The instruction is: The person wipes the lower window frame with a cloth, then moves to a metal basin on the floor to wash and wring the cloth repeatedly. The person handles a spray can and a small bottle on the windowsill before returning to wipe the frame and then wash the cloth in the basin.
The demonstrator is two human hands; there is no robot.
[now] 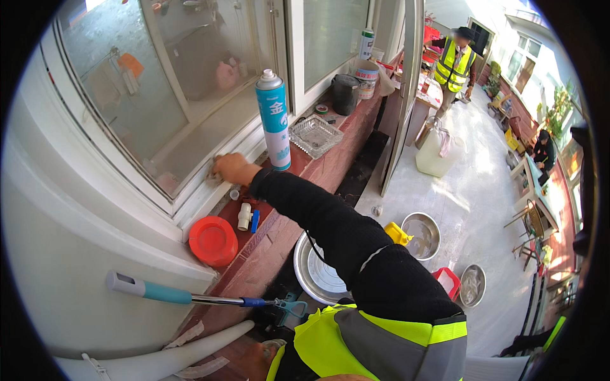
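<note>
With my right hand (234,168) I press a crumpled greyish cloth (214,174) against the lower rail of the white window frame (198,190). At the bottom edge is my left hand (257,360), partly cut off and shaded, with greyish material at its fingers; its grip is unclear. A blue and white spray can (274,121) stands upright on the ledge just beyond my right hand. Nearer me on the ledge are a small white cap (234,194), a white plastic valve with a blue handle (245,217) and a round red plastic dish (213,241).
A glass ashtray (316,136), black container (345,94) and open tin (366,78) stand farther along the ledge. A squeegee's handle (167,292) crosses above a white pipe (205,350). Metal basins (421,235) sit on the floor. One person (455,64) stands beyond; another (544,152) is at right.
</note>
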